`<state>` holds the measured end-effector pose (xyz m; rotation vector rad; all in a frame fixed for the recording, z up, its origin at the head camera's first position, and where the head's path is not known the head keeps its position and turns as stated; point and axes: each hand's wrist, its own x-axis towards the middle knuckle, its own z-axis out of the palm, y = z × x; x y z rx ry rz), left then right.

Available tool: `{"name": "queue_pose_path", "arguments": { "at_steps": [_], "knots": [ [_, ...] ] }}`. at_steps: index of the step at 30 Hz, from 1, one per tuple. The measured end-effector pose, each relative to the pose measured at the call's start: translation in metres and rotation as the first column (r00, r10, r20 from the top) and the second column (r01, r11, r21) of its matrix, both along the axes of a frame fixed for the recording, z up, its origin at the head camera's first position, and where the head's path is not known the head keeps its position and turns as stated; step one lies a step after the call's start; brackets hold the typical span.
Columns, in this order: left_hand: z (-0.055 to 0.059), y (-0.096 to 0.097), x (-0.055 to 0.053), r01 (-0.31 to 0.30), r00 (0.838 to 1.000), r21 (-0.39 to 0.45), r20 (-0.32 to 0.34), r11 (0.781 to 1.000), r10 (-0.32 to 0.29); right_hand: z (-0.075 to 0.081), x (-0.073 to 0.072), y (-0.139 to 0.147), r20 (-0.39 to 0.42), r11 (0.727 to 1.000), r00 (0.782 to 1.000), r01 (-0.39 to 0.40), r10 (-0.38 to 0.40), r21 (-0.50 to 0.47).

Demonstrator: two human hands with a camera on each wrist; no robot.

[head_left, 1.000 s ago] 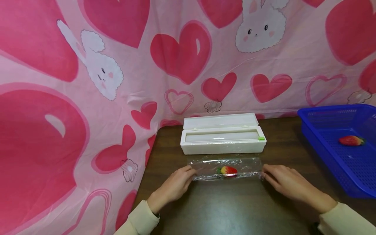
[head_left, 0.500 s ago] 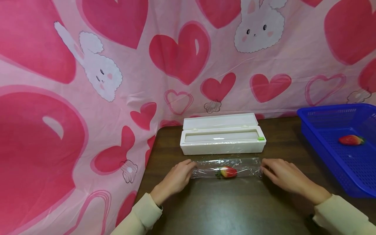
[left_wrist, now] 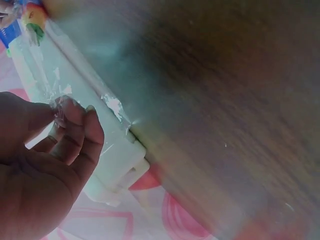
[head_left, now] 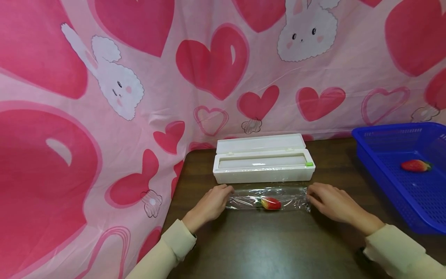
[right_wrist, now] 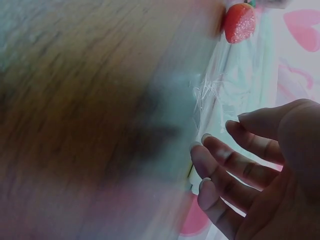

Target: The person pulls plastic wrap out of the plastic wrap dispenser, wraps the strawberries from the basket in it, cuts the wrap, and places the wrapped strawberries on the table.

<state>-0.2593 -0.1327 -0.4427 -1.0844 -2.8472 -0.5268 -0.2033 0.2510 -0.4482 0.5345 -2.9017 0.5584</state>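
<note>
A strip of clear plastic wrap stretches between the two hands, with a red and yellow strawberry inside it at about the middle. At its left end my left hand pinches the film; in the left wrist view the bunched film shows between thumb and index finger. My right hand pinches the other end, thumb and index tips close together, the other fingers spread and bent in the right wrist view. The strawberry's green leaves point toward the left hand.
Just behind the strip stands a white wrap dispenser box, lid raised, a film roll inside and a green slider at its right. To the right is a blue basket holding another strawberry. A heart-print cloth hangs behind the brown table.
Both hands have moved slightly forward, toward the dispenser box, with the right one also going a little left. The wrap's near edge has shifted forward, and the strip looks more slack and wrinkled.
</note>
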Motion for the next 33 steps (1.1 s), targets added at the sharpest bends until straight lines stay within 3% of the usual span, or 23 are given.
{"name": "queue_pose_path", "arguments": {
  "at_steps": [9, 15, 24, 28, 33],
  "knots": [
    [-0.007, 0.008, -0.006, -0.041, 0.999, -0.096, 0.024, 0.995, 0.043, -0.007, -0.004, 0.0, 0.046, 1.0, 0.999, -0.003, 0.001, 0.026],
    [-0.012, 0.01, -0.008, -0.024, 0.998, -0.106, 0.05, 0.994, 0.029, -0.008, -0.004, -0.001, 0.075, 1.0, 0.997, -0.021, 0.019, 0.023],
    [0.0, 0.007, -0.002, -0.061, 0.997, -0.13, 0.031, 0.99, 0.066, -0.002, -0.004, 0.003, 0.087, 0.999, 0.996, -0.016, 0.013, 0.036],
    [0.004, 0.009, -0.001, 0.003, 0.999, -0.104, 0.036, 0.995, 0.001, 0.003, -0.005, 0.002, 0.067, 0.999, 0.998, -0.022, 0.02, 0.029],
    [0.003, 0.016, -0.005, 0.115, 0.99, -0.052, 0.089, 0.992, -0.11, 0.001, -0.007, -0.005, 0.036, 0.992, 0.992, -0.122, 0.121, 0.016]
  ]
}}
